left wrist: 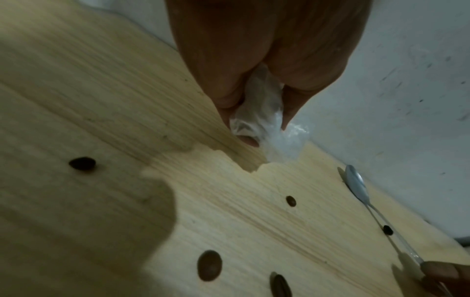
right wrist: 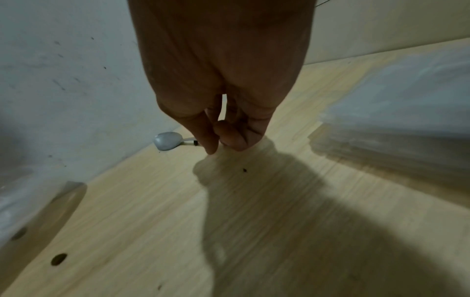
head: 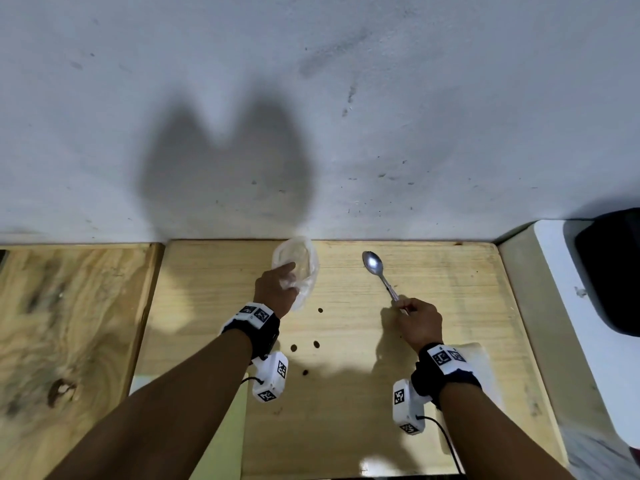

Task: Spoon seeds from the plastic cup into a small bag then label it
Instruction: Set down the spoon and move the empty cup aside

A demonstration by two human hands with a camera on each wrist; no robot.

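Note:
My left hand (head: 277, 285) grips a small clear plastic bag (head: 301, 265) near the back of the pale wooden board (head: 346, 427). The bag's mouth gapes toward the wall. In the left wrist view, fingers (left wrist: 223, 96) pinch the crumpled film of the bag (left wrist: 264, 128). My right hand (head: 419, 320) pinches the handle end of a metal spoon (head: 373, 263), whose empty bowl points at the wall, low over the board. The spoon (right wrist: 166, 140) shows past my right hand (right wrist: 223, 140). Several dark seeds (head: 316, 344) lie loose between my hands. No plastic cup is visible.
A stack of clear bags (head: 481, 362) lies under my right wrist and shows as a blurred pile (right wrist: 406, 120). A grey-white wall (head: 311, 116) closes the back. A white unit with a black object (head: 606, 271) stands at right. Darker plywood (head: 69, 323) lies at left.

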